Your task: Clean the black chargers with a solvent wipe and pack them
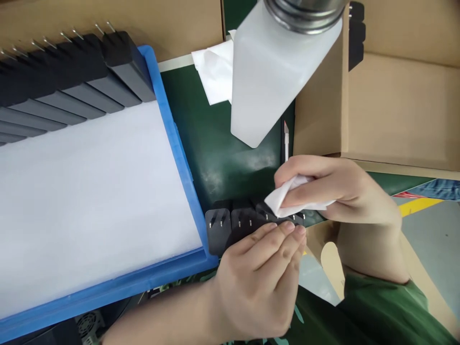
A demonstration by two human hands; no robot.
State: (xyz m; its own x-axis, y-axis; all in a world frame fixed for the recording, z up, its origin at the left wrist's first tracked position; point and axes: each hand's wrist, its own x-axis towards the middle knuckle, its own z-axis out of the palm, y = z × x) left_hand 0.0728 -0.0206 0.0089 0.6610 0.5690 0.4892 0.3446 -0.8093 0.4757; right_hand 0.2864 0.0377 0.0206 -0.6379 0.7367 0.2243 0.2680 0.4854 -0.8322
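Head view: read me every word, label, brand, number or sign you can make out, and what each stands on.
None can be read.
Black plug adapters: no legible marking on the faces shown.
Held white cloth, white bottle, blue tray, cardboard box at upper right: no lettering visible.

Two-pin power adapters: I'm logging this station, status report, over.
Left hand against the black two-pin power adapters. Right hand pinching a white cloth by their pins. Craft knife lies just beyond right hand.
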